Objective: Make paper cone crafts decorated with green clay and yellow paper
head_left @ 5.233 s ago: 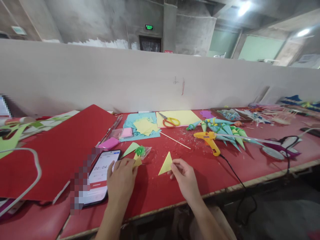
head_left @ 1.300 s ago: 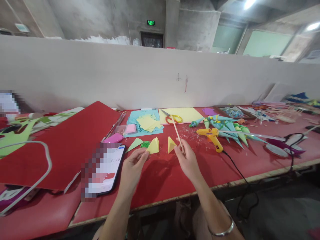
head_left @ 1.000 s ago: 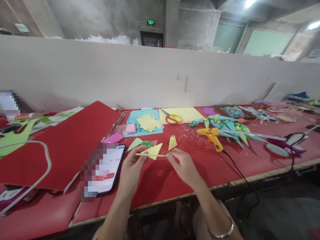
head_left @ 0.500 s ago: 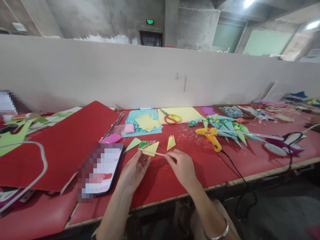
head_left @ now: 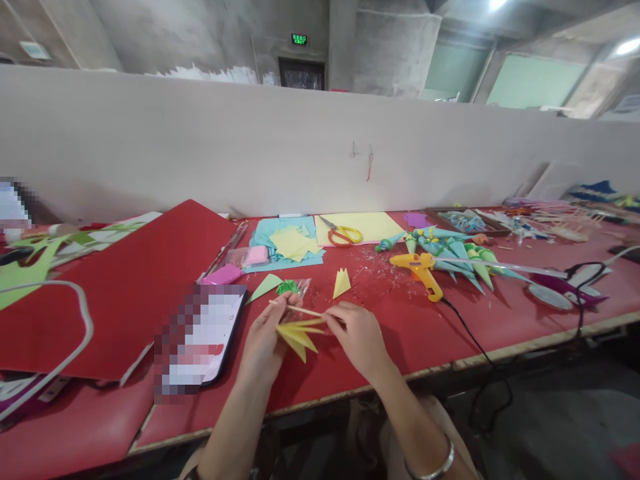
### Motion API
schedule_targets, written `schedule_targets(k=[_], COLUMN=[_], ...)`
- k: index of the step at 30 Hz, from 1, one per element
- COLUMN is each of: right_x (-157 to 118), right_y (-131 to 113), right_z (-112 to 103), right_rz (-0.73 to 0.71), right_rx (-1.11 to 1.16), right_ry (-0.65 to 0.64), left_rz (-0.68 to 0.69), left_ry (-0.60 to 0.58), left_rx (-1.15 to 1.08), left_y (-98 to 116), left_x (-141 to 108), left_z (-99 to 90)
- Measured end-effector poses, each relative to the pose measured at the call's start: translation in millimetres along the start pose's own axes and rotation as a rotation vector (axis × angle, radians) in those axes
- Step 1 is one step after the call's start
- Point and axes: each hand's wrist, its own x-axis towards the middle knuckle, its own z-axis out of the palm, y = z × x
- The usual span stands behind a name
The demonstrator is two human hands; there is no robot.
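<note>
My left hand (head_left: 265,337) is closed on a folded yellow paper (head_left: 299,335), whose several pointed flaps fan out to the right and downward. A thin pale stick (head_left: 305,311) lies just above the flaps, its left part resting at my left fingertips. Pinched fingers of my right hand (head_left: 357,333) hold the stick's right end, close to the tip of the upper flap. Behind my hands stands a second folded yellow paper piece (head_left: 342,284) on the red table. A green folded bit (head_left: 287,287) and clear plastic lie just beyond my left fingers.
A phone (head_left: 207,337) lies left of my left arm, beside a large red board (head_left: 165,280). Yellow-handled scissors (head_left: 345,233) rest on yellow paper at the back. To the right are a yellow glue gun (head_left: 423,270) with its cord and several blue-green paper cones (head_left: 457,257).
The yellow paper has swung down below the stick, and its flat triangle has opened into several spread flaps. Both hands stay nearly in place, with the stick still between them.
</note>
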Motion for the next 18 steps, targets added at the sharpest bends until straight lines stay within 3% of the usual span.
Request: schedule_targets(k=[4,6,7,9,11,15,18], right_x=[5.9,7.5,7.6,6.6,5.1,3.3,2.6], right_y=[-3.4,-2.7,-1.4,2.6,6.8,10.0,7.7], right_z=[7.7,8.5,7.9,5.8,4.5,5.3,5.1], right_rz=[0.121,0.18,0.202,0.219,0.193,0.138,0.123], right_rx=[-0.068,-0.083,-0.076,-0.022,0.065,0.127,0.126], right_ry=[-0.015,0.037,0.077,0.152,0.184,0.186,0.186], left_rz=[0.098,0.227,0.336,0.632,0.784,0.808,0.735], left_ry=[0.101,0.142,0.132,-0.007,-0.092,-0.061,-0.22], left_rx=[0.083,0.159,0.237,0.584,0.83,0.913,0.959], left_y=[-10.2,-15.0,-16.8,-18.7,-17.1,-1.3,14.0], left_x=[-3.9,-11.6,-15.8,-22.2,-24.1,-18.7,-15.2], left_z=[4.1,5.9,6.4,5.9,3.5,-7.4,-18.4])
